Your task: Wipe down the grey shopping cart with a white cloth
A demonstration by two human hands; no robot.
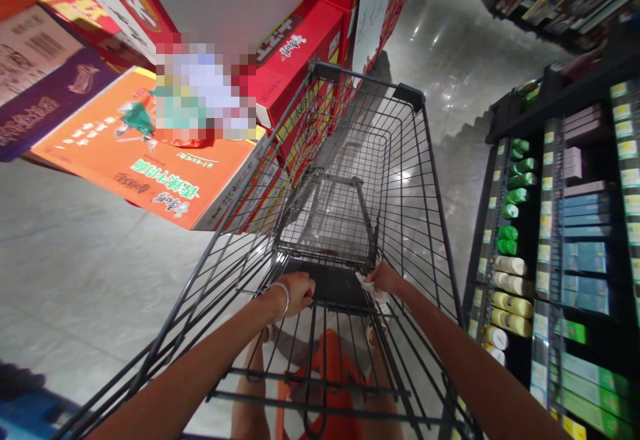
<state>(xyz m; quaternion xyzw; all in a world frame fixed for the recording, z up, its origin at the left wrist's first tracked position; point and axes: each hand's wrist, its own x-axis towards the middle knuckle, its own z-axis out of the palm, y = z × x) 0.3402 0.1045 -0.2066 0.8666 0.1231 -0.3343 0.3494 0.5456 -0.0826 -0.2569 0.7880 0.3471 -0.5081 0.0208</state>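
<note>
A black wire shopping cart (400,180) stretches away from me, with nothing visible in its basket. My left hand (296,291), a bracelet at its wrist, is closed around the top bar of the cart's rear gate. Over at the same bar, my right hand (384,279) is closed too, with a small white crumpled paper (369,287) pinched against it. The cart's folded child seat panel (330,285) lies dark between the two hands. Through the wires below I see my legs and orange clothing (327,387).
Stacked red and orange cartons (150,160) stand close on the cart's left. A dark shelf (550,240) with green and yellow bottles and boxed goods runs along the right. A shiny grey floor (450,47) aisle continues ahead between them.
</note>
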